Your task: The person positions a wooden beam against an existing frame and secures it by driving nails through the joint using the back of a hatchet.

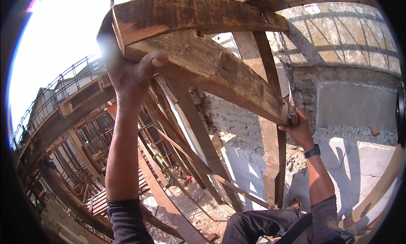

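My left hand is closed on the upper-left end of a rough timber beam, thumb against its face, where a curved timber meets it. Glare hides some of those fingers. The beam slopes down to the right, where my right hand grips its lower end beside a small metal piece, which I cannot make out clearly. An upright timber post stands behind that end. A dark watch is on my right wrist.
A plastered masonry wall with pale blocks and rubble rises at the right. Wooden framing and scaffolding fill the left. Below, leaning planks cross over a rubble-strewn floor. My bent leg and sandalled foot show at the bottom, near the post.
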`<state>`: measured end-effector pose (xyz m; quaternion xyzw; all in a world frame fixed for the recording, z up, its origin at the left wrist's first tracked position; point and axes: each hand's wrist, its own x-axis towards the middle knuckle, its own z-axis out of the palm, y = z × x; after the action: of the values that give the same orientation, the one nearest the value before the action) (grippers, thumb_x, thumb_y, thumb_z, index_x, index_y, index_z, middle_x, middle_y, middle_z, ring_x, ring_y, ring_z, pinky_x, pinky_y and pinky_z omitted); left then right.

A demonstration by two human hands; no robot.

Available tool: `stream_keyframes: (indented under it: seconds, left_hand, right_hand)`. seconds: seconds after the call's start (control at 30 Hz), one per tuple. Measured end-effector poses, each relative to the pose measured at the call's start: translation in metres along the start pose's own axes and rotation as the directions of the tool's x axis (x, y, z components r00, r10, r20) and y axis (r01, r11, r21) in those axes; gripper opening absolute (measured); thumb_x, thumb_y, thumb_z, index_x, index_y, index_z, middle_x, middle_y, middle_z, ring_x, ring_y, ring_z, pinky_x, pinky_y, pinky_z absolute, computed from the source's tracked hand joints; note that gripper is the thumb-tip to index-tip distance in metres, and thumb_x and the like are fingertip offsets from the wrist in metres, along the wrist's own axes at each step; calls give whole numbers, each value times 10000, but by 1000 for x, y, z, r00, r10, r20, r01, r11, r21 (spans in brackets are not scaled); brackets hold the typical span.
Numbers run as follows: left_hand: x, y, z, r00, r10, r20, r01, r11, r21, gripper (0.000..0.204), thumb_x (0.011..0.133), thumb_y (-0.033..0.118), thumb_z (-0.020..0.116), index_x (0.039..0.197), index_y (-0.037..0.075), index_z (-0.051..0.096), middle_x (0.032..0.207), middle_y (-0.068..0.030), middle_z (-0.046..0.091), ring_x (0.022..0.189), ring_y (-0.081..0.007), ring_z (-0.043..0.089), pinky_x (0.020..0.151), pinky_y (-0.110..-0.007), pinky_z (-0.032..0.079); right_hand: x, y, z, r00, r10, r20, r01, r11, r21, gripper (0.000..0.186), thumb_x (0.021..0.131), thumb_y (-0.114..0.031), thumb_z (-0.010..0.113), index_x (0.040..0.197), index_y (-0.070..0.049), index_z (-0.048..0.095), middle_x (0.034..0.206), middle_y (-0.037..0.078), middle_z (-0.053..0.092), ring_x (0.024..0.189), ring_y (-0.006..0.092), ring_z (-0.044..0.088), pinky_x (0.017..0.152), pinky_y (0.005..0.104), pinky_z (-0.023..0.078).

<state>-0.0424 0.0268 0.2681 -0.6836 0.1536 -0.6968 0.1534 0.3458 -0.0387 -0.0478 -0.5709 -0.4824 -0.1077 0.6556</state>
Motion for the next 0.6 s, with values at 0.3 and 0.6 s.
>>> stream_keyframes:
  seconds: [0.3,0.6]
  left_hand:
    - [-16,9,2,955,-286,79,293,951,-94,1114,746,744,719,1491,28,303,1272,-135,507,1168,-218,567,917,-370,526]
    - [-122,42,95,774,-625,104,482,474,-737,701,947,470,633,1443,40,385,1248,-107,569,1185,-220,570,957,-368,510]
  right_hand:
    - [-1,-13,-3,999,-32,0,32,999,33,786,619,-142,926,1304,47,588,1375,213,581,1313,299,537,1125,384,404]
    - [-3,-36,11,990,-82,-112,87,995,44,841,654,-163,925,1392,-45,539,1423,134,559,1319,258,530,1119,368,419]
